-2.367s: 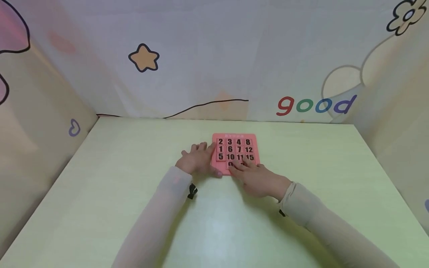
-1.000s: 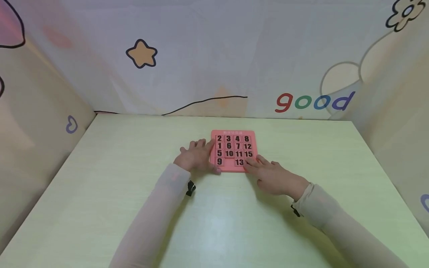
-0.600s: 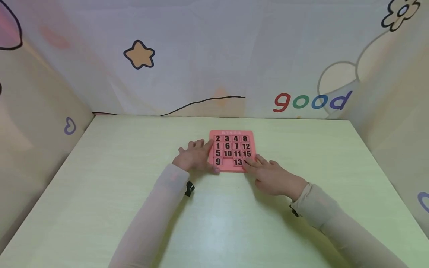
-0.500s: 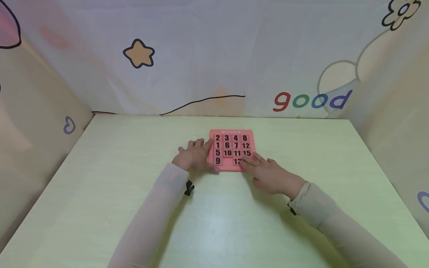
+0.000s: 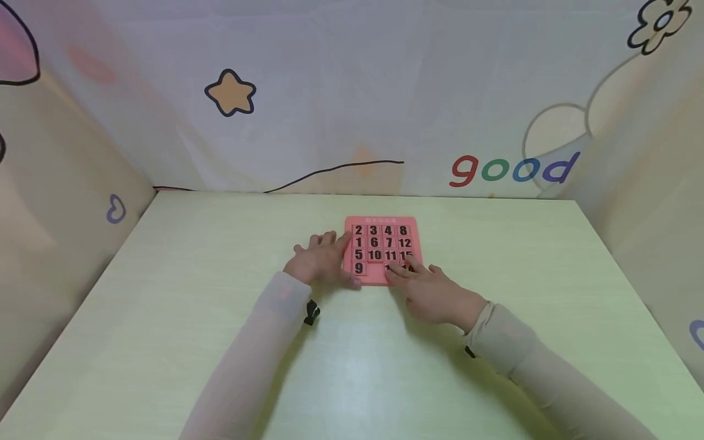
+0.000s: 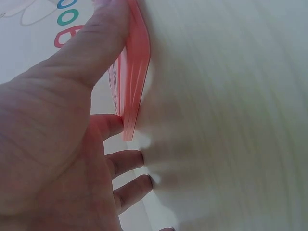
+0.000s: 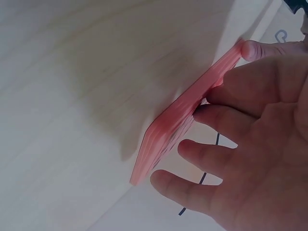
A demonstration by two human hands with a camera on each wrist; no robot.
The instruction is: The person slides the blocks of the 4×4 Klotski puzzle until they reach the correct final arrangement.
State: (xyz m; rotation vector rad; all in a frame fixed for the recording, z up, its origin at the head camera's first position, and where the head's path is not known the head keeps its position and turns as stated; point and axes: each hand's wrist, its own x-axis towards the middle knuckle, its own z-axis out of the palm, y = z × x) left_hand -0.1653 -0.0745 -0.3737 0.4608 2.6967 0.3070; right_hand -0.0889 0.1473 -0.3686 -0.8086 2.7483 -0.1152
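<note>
A pink sliding number puzzle lies flat on the table in the head view. Its upper rows of black-numbered tiles are readable; the bottom row has the 9 tile at left, then a gap. My left hand steadies the puzzle at its near left corner, thumb along the near edge and forefinger against the left side, other fingers spread. My right hand has its extended fingertips on the bottom-row tiles at right, mostly covering them. The right wrist view shows those fingers over the tile face, with the puzzle's pink edge below.
The pale wooden tabletop surrounds the puzzle. Behind it stands a cloth backdrop with a star, a flower and the word "good". Similar cloth walls rise on both sides.
Since 2.4 seconds ago, the 9 tile has slid left into the bottom-left corner, leaving a gap beside it. Lately my right hand has shifted left, covering the 13 tile. My left hand stays put.
</note>
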